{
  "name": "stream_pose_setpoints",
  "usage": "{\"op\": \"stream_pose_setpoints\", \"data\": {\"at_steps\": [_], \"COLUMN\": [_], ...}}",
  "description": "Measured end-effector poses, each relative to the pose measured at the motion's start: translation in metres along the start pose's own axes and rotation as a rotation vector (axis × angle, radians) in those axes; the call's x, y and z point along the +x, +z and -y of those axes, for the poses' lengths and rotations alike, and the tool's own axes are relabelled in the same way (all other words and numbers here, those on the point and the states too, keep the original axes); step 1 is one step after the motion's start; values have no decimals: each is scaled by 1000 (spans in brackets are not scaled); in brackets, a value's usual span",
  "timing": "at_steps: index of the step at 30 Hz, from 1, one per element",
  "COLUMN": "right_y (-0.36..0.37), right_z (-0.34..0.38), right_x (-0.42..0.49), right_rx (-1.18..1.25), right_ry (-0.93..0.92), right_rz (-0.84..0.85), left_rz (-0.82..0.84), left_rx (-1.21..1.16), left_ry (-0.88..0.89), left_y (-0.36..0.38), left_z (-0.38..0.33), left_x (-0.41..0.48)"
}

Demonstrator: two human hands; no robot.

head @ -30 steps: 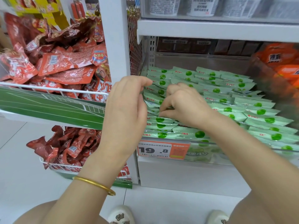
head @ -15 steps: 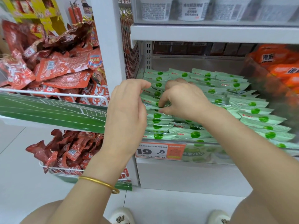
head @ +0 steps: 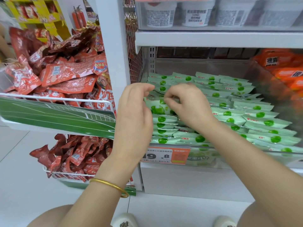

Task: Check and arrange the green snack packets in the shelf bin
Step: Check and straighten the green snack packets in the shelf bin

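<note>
R hand [head: 188, 104] pinches a raised green packet [head: 156, 107] by left wall of bin [head: 205, 66]; L hand [head: 134, 115] half-curled alongside, grip unclear; open room at rear.

The packets [head: 255, 112] in mid-frame are pale mint green, each with one solid darker green dot and a small red mark. At the left of the frame, the pouches [head: 68, 82] are red and orange-red with white label patches. Below them a board [head: 57, 115] is deep green, ruled with thin white lines like a pitch. The bags [head: 278, 63] at the right edge are orange with white patches. The tag [head: 165, 155] at lower centre is orange and white with black digits. The bangle [head: 111, 185] is gold. The tubs [head: 196, 13] up top are white with dark print, the shelf [head: 213, 39] is white, and the stand [head: 41, 17] at upper left is yellow.
</note>
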State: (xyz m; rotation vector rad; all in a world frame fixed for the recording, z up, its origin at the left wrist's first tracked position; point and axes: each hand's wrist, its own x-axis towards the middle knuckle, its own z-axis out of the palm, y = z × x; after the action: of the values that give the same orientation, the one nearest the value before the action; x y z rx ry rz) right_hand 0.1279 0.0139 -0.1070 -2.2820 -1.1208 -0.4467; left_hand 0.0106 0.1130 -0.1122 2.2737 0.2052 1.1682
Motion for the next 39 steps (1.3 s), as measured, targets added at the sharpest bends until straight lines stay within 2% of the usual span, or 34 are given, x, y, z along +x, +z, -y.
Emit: {"op": "stream_pose_setpoints", "data": {"at_steps": [6, 11, 17, 21, 23, 27, 29, 33, 39], "right_y": [-33, -57, -64, -59, -57, -57, -56, -60, -64], "right_z": [0, -7, -11, -19, -23, -27, -27, -29, -29], "right_x": [-4, -18, -20, -23, -24, -28, -30, -31, -36], "right_rx": [574, 854, 916, 991, 997, 807, 810, 1049, 1103], "right_ry": [246, 348, 317, 364, 371, 192, 155, 282, 413], "right_rz": [-311, -348, -181, -156, -138, -88, -73, -99, -66], "left_rz": [-8, 74, 304, 450, 443, 431, 443, 464, 468], "left_rx": [-91, -227, -560, -744, -752, -764, -764, -816, -754], "left_ry": [-44, -107, -232, -295, -331, -344, -349, -356, -315], "left_y": [-2, -2, 0, 7, 11, 16, 18, 20, 18], "left_z": [-6, -19, -32, -33, -32, -27, -27, -38, -39], "left_x": [2, 0, 1, 3, 4, 4, 4, 5, 5]}}
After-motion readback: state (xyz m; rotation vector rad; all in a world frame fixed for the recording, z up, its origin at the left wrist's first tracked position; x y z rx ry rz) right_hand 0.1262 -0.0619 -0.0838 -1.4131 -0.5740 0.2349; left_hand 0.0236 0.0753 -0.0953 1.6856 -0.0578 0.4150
